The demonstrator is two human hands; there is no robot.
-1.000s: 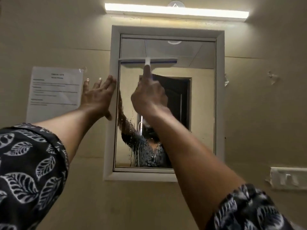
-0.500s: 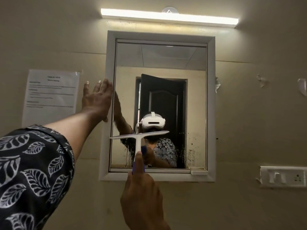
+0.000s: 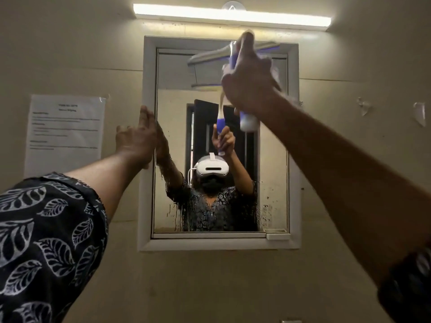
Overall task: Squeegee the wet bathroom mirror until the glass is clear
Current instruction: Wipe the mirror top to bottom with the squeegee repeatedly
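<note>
A white-framed mirror (image 3: pixel 272 148) hangs on the beige wall. Water drops and streaks show on the glass along its lower left and lower right. My right hand (image 3: pixel 249 80) grips the blue-and-white handle of a squeegee (image 3: pixel 210 55), raised at the mirror's top right; its blade is blurred and tilted across the upper frame. I cannot tell whether the blade touches the glass. My left hand (image 3: pixel 137 138) rests with straight fingers on the mirror's left frame edge.
A tube light (image 3: pixel 231 17) runs above the mirror. A printed paper sheet (image 3: pixel 65 134) is taped to the wall at the left. Tape scraps (image 3: pixel 419 113) stick to the wall at the right. A small ledge (image 3: pixel 276 233) sits at the mirror's lower right corner.
My right hand pulled the squeegee down the left part of the glass to the bottom, then lifted it up to the top right. My left hand stayed on the frame.
</note>
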